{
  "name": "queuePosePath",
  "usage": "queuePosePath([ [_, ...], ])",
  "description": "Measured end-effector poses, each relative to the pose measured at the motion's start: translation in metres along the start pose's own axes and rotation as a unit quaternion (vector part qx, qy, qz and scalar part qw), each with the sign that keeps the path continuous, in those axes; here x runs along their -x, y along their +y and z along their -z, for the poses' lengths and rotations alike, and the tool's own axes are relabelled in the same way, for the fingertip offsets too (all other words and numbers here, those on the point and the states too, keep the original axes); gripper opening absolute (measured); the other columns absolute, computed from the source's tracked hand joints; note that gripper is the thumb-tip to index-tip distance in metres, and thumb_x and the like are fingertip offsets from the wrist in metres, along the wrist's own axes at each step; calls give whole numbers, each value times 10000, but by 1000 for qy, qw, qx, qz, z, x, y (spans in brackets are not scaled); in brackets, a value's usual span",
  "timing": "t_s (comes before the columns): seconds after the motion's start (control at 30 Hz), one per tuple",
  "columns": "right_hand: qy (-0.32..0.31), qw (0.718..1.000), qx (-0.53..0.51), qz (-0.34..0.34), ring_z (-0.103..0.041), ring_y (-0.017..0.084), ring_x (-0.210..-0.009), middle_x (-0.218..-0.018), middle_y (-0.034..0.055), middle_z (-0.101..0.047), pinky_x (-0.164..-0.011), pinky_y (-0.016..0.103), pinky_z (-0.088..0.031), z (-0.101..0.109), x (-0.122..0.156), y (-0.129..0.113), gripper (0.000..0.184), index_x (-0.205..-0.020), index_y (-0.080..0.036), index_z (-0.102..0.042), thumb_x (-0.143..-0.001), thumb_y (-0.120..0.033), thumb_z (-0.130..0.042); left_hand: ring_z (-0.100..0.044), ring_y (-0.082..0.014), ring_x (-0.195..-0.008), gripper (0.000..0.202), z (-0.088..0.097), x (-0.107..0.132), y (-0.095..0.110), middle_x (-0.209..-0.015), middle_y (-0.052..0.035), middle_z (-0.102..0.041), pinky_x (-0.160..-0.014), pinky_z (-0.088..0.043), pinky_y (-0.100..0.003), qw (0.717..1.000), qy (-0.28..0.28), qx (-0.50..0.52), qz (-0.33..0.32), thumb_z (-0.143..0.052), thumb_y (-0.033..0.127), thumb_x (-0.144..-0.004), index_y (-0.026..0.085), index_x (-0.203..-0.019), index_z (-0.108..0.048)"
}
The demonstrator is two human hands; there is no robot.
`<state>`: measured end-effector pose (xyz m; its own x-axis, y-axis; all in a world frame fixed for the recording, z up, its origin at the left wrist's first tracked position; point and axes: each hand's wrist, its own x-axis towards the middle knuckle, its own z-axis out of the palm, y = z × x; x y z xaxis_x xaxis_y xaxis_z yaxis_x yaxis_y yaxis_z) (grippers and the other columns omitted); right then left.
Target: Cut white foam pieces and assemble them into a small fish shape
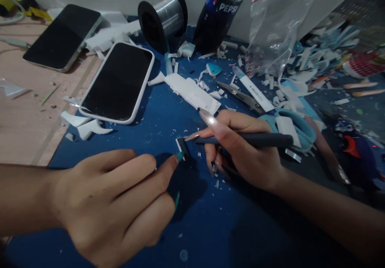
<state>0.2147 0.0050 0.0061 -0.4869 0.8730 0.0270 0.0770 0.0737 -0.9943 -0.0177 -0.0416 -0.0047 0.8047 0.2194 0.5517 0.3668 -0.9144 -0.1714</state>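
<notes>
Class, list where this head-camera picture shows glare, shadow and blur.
Head view: glare gleams on a long nail of the right hand, which grips a dark-handled tool; the left hand throws a shadow over the blue mat; scraps at the right edge look blurred.

The mat is deep blue, flecked with white scraps; the counter beside it is pale pinkish wood. Both screens are black: the nearer phone is cased in white, the farther phone edged in silver. The spool is black with silvery wire. The bottle is dark blue, lettered in white. The left hand has teal nails, the right hand glossy pale pink. The knife is dark grey, the small piece black with a white edge, and the scissors are light teal.
</notes>
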Motion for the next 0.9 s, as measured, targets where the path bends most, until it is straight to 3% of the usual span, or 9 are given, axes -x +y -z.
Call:
queuePosePath([
  [0.23,22,999,3,-24,-508,47,-311,-456,-50,-573,-297,155,-385,-1,0,-3,354,-635,-190,-595,-938,-371,-570,-628,-231,-736,171,-1,2,1,-914,-91,-756,-478,-505,-370,1000,-9,0,6,-517,359,-833,222,-795,-612],
  [0.37,27,999,-27,-18,-531,61,-327,-478,-38,-586,-298,163,-395,0,-1,0,309,-677,-171,-636,-917,-362,-604,-642,-236,-800,154,-2,5,4,-987,-85,-745,-494,-494,-374,999,23,-6,38,-502,316,-831,229,-792,-623],
  [0.5,14,998,-66,16,-493,54,-293,-436,-40,-550,-281,163,-367,3,1,3,327,-654,-173,-664,-917,-357,-603,-643,-241,-803,119,-2,4,6,-1008,-80,-741,-526,-500,-395,997,26,1,66,-507,213,-797,220,-753,-617],
  [0.77,-18,998,-63,19,-498,50,-311,-452,-36,-559,-304,165,-374,3,1,1,290,-680,-190,-704,-926,-302,-597,-647,-253,-734,127,-2,0,4,-925,-116,-759,-484,-477,-384,999,14,-4,50,-535,250,-840,187,-780,-629],
  [0.9,-28,998,-54,19,-508,49,-320,-472,-41,-571,-323,166,-393,3,1,0,285,-695,-191,-706,-933,-288,-584,-646,-247,-777,160,-3,4,5,-1011,-112,-745,-500,-492,-375,998,20,3,64,-493,243,-859,193,-779,-623],
])
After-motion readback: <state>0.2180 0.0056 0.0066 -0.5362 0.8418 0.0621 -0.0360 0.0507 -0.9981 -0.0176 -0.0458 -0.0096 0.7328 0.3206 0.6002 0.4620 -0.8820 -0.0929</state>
